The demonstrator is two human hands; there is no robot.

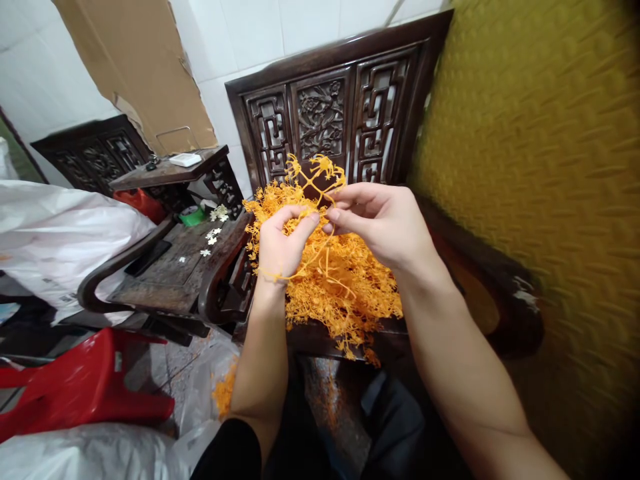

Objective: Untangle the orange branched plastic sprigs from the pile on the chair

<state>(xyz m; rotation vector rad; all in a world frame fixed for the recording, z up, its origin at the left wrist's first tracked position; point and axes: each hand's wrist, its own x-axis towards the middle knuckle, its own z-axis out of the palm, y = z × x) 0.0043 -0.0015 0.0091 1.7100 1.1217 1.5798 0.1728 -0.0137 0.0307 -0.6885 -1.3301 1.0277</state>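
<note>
Both hands meet above a big heap of orange plastic flower sprigs (350,280) piled on a dark wooden chair. My left hand (287,240) is closed, thumb and forefinger pinching an orange plastic sprig (313,183). My right hand (380,217) pinches the same sprig close to its stem, the fingertips a short way from my left thumb. The sprig's branching top, with small flower-like tips, stands up above the fingers. A thin orange stem trails down past my left wrist. Exactly where each fingertip grips is partly hidden.
Behind the heap rises the carved chair back (323,120). To the left, a second wooden chair (170,273) holds a green tape roll (193,215) and small pale flower pieces (213,237). A red stool (85,387) and white bags (65,233) stand further left. A yellow textured panel (540,133) lines the right.
</note>
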